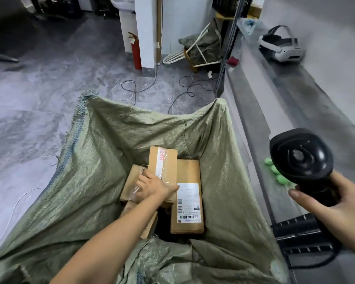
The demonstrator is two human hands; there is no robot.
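A big green woven sack (pixel 90 160) stands open on the floor with several cardboard parcels inside. My left hand (pixel 152 185) reaches down into it and grips the near end of a long taped parcel (pixel 164 160) that lies across the others. Beside it lies a flat parcel (pixel 190 175) with a white barcode label facing up. Another box (pixel 131 181) sits under my hand. My right hand (pixel 332 203) holds a black handheld barcode scanner (pixel 301 158) by its handle, out to the right over the grey counter.
A grey counter (pixel 275 99) runs along the right, with a white headset (pixel 281 46), green lumps (pixel 275 173) and a black scanner stand (pixel 301 234) on it. Cables (pixel 131 87) trail over the floor; a red fire extinguisher (pixel 136 52) stands by a white pillar.
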